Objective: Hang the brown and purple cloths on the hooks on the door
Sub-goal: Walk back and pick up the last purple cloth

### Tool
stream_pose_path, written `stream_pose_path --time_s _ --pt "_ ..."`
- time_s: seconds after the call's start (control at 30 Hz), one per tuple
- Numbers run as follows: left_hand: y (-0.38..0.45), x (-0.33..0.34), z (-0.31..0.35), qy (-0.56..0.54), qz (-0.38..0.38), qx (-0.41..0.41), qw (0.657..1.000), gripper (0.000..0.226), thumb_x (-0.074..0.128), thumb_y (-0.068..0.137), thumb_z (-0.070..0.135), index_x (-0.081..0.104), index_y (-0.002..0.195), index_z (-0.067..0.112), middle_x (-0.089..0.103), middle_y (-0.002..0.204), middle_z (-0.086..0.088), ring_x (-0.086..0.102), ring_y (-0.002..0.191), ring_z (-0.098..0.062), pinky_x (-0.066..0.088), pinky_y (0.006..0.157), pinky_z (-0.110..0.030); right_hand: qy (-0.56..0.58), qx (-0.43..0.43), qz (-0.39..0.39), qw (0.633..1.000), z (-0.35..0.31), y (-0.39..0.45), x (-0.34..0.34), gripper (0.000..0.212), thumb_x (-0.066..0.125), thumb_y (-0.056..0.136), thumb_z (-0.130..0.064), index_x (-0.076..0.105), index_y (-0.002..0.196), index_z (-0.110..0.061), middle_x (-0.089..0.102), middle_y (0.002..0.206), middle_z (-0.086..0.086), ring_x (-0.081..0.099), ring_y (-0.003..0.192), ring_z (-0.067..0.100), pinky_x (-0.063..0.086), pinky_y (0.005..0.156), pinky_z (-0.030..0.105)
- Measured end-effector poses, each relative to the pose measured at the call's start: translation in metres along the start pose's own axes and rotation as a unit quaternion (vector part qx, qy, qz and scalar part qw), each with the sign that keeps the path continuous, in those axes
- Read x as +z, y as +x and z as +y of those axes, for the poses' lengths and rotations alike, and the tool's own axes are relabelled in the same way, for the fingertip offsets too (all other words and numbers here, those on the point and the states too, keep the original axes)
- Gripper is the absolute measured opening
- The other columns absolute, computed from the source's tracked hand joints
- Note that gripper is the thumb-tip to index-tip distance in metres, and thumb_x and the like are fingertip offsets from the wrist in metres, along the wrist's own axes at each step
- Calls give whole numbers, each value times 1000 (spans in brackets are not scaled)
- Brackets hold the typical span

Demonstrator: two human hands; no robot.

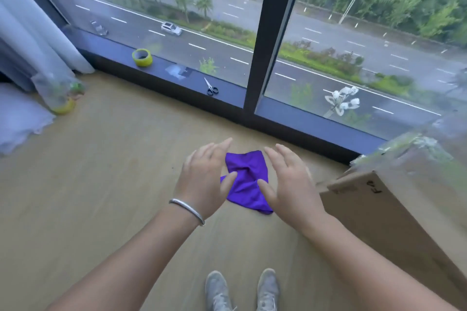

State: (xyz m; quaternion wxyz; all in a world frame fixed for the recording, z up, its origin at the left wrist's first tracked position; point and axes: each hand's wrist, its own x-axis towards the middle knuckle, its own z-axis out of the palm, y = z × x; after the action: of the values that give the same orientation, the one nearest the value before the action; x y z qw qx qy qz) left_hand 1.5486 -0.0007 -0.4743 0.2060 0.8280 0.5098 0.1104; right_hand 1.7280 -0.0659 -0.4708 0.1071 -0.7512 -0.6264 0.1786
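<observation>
A pale curtain (30, 40) hung at the far left, and a roll of yellow tape (142, 57) and scissors (211, 87) sat on the window ledge (177, 76). The left hand (204, 179), a bracelet (187, 210) at its wrist, was spread open and held nothing, while the purple cloth (246, 182) lay crumpled on the floor (113, 159) between both hands. The right hand (290, 179) was likewise open and empty, with a cardboard box (379, 222) beyond it.

Cardboard box (394, 214) near, right of cloth (246, 182)
</observation>
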Motion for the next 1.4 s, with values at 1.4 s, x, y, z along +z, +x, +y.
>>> stream_pose_path --time_s 1.4 --pt "78 584 -318 167 -297 -37 939 33 60 76 49 35 81 28 59 96 4 56 88 -22 33 65 -28 -43 -231 -142 962 329 162 546 34 55 91 -39 59 123 -29 59 115 -6 63 81 19 51 66 30"
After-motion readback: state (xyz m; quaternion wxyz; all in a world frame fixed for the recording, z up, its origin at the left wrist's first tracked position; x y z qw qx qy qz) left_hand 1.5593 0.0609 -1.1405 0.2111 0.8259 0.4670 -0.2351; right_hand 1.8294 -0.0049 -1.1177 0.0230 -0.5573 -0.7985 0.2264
